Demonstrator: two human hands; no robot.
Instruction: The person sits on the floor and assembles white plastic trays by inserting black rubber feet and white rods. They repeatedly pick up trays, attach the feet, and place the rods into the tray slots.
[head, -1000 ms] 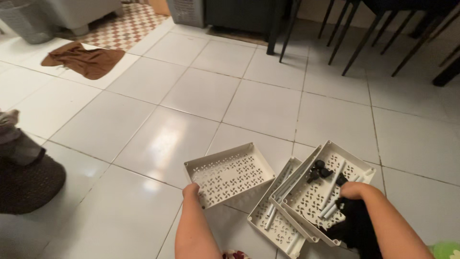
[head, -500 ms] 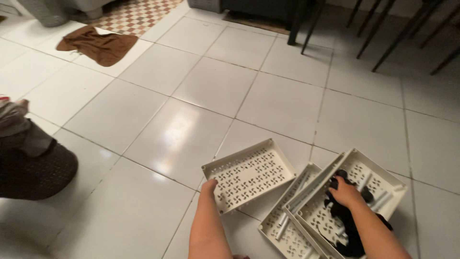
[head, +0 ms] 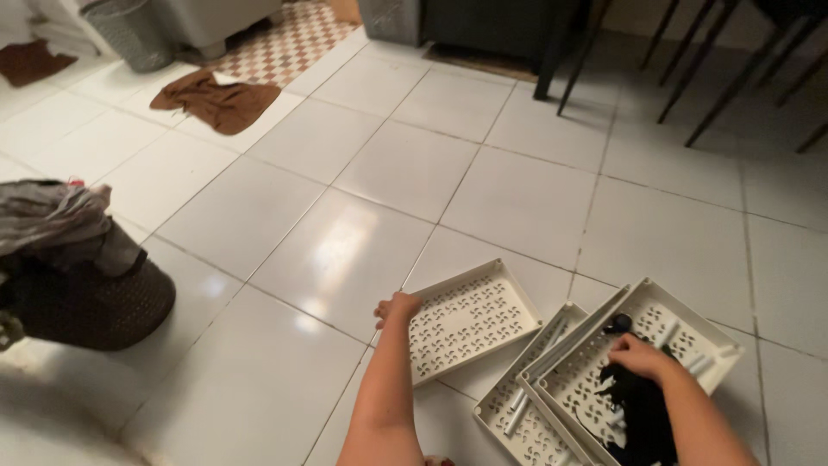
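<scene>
The left hand [head: 395,307] grips the near left corner of a cream perforated tray [head: 466,318] that lies flat on the floor; its fingers are curled over the rim and pressed together there. The right hand [head: 638,355] rests inside a second tray [head: 642,367] of the same kind, off to the right, with its fingers bent down onto a bunch of black pieces [head: 634,406] lying in it. Whether it is pinching one of them or only touching them cannot be made out, since the fingertips are hidden. This second tray sits tilted on top of a third tray [head: 522,406], which sticks out below and to the left of it and holds a few pale rods [head: 539,371]. The first tray lies just beside the stacked pair, its right corner close to them.

The floor [head: 345,250] is glossy white tile with thin dark joints and a bright reflection. At the left edge stands a dark woven basket [head: 86,302] heaped with grey clothes [head: 60,216]. Farther back lies a brown cloth [head: 220,102] near a checked mat [head: 285,39], and dark chair legs [head: 716,69] stand at the top right.

Each tray is shallow and rectangular, with a raised rim and rows of small cut-out holes across its base.
</scene>
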